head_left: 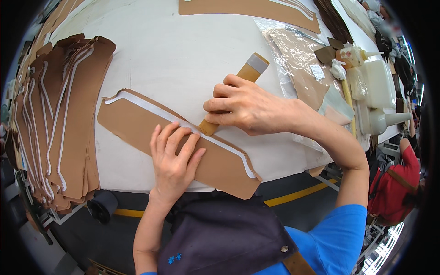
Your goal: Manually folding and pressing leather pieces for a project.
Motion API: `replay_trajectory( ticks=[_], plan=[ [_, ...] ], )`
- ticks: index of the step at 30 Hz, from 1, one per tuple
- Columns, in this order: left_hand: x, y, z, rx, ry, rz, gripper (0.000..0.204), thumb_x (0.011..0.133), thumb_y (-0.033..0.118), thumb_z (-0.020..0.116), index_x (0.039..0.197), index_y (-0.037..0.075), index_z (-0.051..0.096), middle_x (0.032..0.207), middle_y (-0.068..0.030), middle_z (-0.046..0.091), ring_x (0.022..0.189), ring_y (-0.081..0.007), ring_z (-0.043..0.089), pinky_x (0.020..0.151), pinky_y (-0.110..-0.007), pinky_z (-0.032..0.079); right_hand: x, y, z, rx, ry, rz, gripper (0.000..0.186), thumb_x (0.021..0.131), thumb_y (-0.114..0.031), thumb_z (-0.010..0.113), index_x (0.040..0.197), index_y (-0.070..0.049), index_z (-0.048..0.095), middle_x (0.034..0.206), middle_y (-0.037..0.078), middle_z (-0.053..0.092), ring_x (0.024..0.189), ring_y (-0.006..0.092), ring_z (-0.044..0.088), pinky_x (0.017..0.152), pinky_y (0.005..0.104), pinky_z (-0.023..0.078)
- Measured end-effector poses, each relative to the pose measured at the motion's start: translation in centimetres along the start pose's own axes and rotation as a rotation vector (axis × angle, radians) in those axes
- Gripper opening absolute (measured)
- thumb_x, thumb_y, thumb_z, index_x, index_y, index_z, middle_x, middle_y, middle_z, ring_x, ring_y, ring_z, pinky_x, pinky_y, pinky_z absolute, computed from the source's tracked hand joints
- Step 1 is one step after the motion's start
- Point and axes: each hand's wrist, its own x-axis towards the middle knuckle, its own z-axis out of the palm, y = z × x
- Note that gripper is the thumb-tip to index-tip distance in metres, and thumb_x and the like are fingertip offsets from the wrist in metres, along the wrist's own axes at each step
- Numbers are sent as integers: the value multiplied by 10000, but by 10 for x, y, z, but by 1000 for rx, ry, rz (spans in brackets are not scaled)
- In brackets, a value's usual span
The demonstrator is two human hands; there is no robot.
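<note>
A brown leather-like panel (183, 158) lies slantwise at the table's near edge. Along its far side runs a white strip (146, 105), with a narrow pleated margin at both ends. My left hand (173, 153) rests on the panel, fingers spread and fingertips beside the strip. In my right hand (250, 107) is a tan wooden-looking hand tool (251, 72) with a grey band near its upper end. The tool stands tilted, its rounded lower end touching the panel's far edge at the strip. My right fingers wrap round its middle and hide that part.
Several similar brown panels with white strips (75, 114) are stacked at left. Another panel (252, 13) lies at the far edge. To the right are a clear plastic bag (293, 59), white plastic bottles (378, 82) and a yellow stick (347, 98). A person in red (396, 188) is beyond.
</note>
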Motion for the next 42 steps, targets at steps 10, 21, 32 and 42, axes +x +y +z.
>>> replay_trajectory(
  ticks=[10, 21, 32, 42],
  plan=[
    [6, -43, -12, -4, 42, -84, 472, 802, 140, 895, 1207, -4, 698, 1314, -150, 644, 1262, -359, 625, 1036, -455, 547, 44, 24, 14, 1, 5, -30, 117, 807, -63, 749, 907, -104, 792, 1070, -13, 649, 1006, 185, 576, 893, 353, 450],
    [10, -95, -28, -18, 66, -135, 613, 739, 281, 946, 1223, 2, 695, 1343, -156, 641, 1288, -358, 614, 1052, -472, 537, 91, 50, 33, 28, 61, -54, 146, 817, -50, 733, 945, -100, 786, 1059, -7, 650, 979, 192, 579, 871, 357, 436],
    [12, -126, -35, 110, 108, -164, 629, 774, 322, 929, 1272, 14, 698, 1383, -145, 630, 1306, -350, 603, 1090, -471, 511, 142, 73, 52, 56, 105, -60, 107, 852, -62, 734, 933, -92, 797, 1017, -2, 674, 945, 207, 582, 835, 367, 433],
    [12, -131, -30, 32, 188, -190, 560, 821, 284, 899, 1246, -14, 688, 1327, -156, 657, 1277, -352, 607, 1079, -461, 514, 176, 92, 48, 112, -8, -55, 136, 875, -98, 772, 1004, -112, 813, 1065, -2, 687, 1014, 191, 610, 873, 373, 435]
  ],
)
